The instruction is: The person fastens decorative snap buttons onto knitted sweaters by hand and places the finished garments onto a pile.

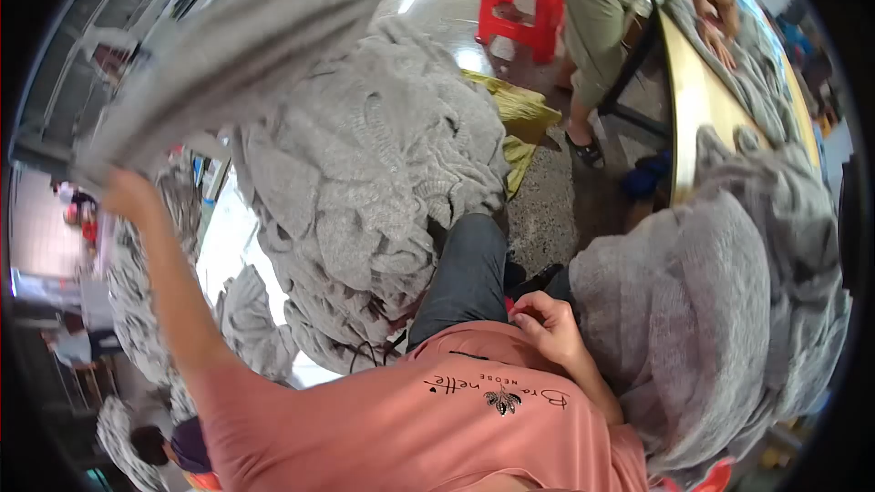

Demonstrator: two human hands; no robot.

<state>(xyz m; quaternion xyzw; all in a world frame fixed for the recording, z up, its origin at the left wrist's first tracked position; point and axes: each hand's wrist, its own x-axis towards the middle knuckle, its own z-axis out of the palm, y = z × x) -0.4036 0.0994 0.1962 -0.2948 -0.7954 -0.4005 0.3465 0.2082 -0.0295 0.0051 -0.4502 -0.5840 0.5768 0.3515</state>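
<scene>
My left hand (132, 196) is raised at the left, its fingers closed on the edge of a grey knit garment (246, 55). That garment stretches up and to the right through the air, smeared by motion. In front of my legs lies a large heap of grey knit garments (374, 164), with ribbed bands showing in places. My right hand (550, 326) rests near my lap with its fingers curled together; whatever it may hold cannot be made out. Beside it on the right is another big grey knit pile (674, 310).
A red plastic stool (521, 0) stands at the top. Another person (592, 36) works with grey cloth at a pale wooden table (693, 100), upper right. Yellow sacking (515, 114) pokes out from beneath the heap. More grey bundles (246, 310) lie on the left.
</scene>
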